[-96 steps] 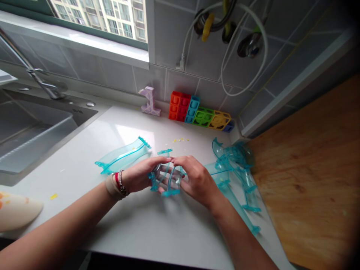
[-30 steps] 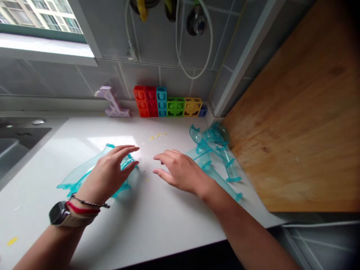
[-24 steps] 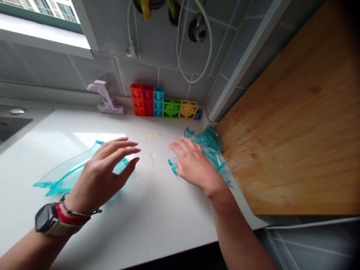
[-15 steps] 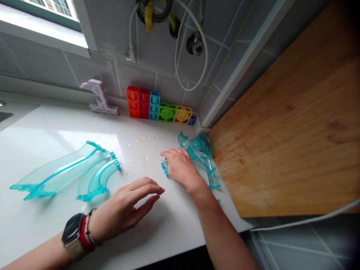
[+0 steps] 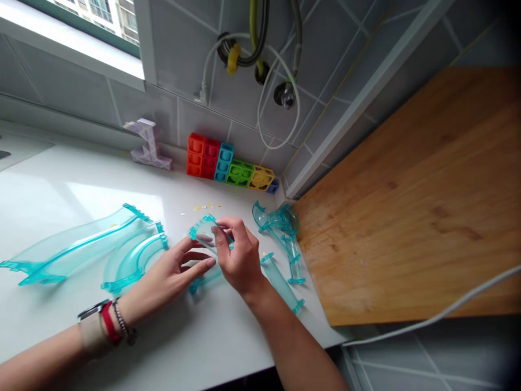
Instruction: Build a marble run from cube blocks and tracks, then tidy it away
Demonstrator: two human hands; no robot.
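Observation:
My right hand (image 5: 240, 258) pinches a translucent teal plastic track piece (image 5: 204, 231) between thumb and fingers, raised over the white counter. Close beside it on the left, my left hand (image 5: 177, 266) has its fingers apart and half stretched. Its fingertips show partly through the track piece; whether they touch it is unclear. Below the hands is more teal plastic (image 5: 209, 278), partly hidden, and I cannot tell if it belongs to the held piece. A straight teal track (image 5: 283, 282) lies beside my right forearm. Left of my left hand rests a curved teal track (image 5: 140, 255).
A long teal track (image 5: 73, 241) lies at the left of the counter (image 5: 134, 347). Other teal pieces (image 5: 280, 220) stand against the wooden board (image 5: 407, 217). Coloured blocks (image 5: 222, 163) and a lilac figure-1 block (image 5: 148, 144) line the wall, near small yellow bits (image 5: 207, 206).
My right hand has lifted the track piece and moved left and towards me. My left hand has come up beside it. The straight track by my right forearm is now uncovered.

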